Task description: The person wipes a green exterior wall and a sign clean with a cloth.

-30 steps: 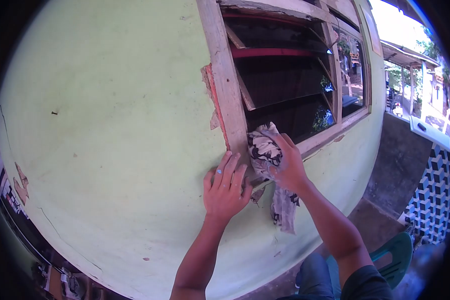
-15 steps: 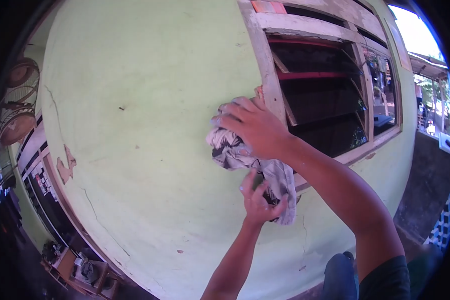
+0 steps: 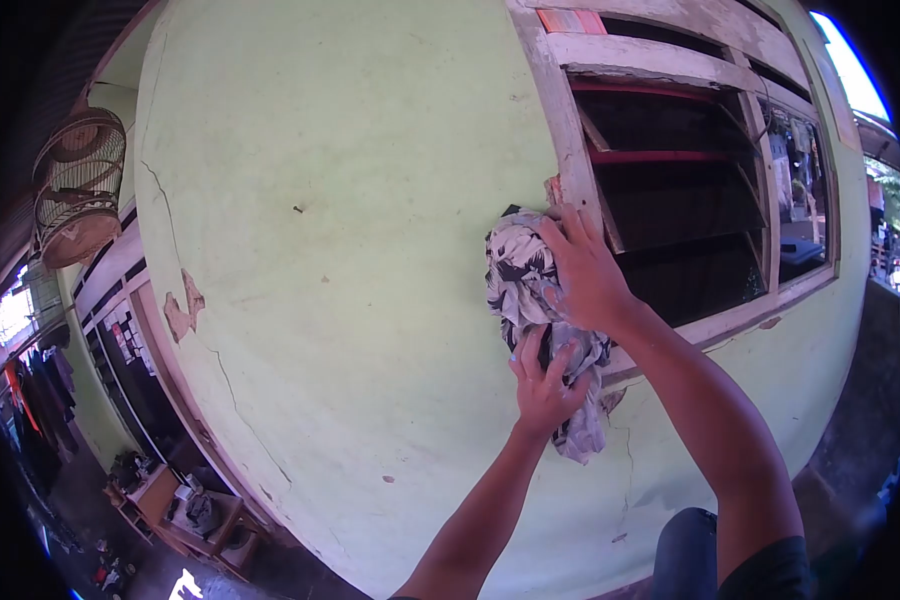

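Observation:
A crumpled white-and-black patterned cloth [image 3: 518,262] is bunched against the pale green wall [image 3: 370,250], just left of the wooden window frame [image 3: 573,165]. My right hand [image 3: 585,275] grips the cloth's upper right side, fingers pointing up near the frame. Lower down, my left hand [image 3: 550,388] has its fingers curled into the cloth's folds. A loose end of the fabric hangs below that hand. The cloth hides part of the wall behind it.
Dark louvred glass panes [image 3: 670,200] fill the window at right. A nail [image 3: 298,209] sticks out of the wall. Cracks and chipped paint [image 3: 183,305] mark its left side. A birdcage [image 3: 80,185] hangs at far left, above a wooden table [image 3: 205,520].
The view has shifted left. My right hand has moved from atop the cloth to its right side, exposing more fabric. My left hand, earlier with fingers spread, now grasps the cloth's lower part.

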`<control>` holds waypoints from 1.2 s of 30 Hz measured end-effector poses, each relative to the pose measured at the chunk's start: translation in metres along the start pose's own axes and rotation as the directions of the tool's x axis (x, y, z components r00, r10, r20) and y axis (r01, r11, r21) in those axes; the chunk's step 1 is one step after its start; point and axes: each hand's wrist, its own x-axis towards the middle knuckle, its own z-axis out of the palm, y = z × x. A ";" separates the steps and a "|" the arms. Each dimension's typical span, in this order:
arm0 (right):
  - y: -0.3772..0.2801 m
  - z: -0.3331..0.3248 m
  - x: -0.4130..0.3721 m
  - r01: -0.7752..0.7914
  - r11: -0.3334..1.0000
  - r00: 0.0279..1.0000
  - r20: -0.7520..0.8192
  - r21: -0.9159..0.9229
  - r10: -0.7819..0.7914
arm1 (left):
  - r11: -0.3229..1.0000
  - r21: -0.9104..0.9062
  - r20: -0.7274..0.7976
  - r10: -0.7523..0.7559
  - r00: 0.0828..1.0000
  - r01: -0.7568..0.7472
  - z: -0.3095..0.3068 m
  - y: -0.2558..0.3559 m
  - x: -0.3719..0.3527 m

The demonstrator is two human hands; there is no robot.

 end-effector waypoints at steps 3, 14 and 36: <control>0.006 -0.003 -0.013 0.030 1.000 0.996 0.090 -0.002 -0.030 | 0.998 0.064 0.119 -0.024 0.993 0.017 -0.005 0.006 0.004; 0.076 -0.112 -0.066 0.031 0.999 0.928 0.372 0.015 -0.034 | 0.962 0.242 0.016 -0.133 0.991 0.125 0.008 0.002 0.192; 0.351 -0.238 0.133 -0.146 0.941 0.962 -0.265 -0.305 0.063 | 0.950 0.282 0.115 0.107 0.988 -0.136 0.063 -0.022 0.307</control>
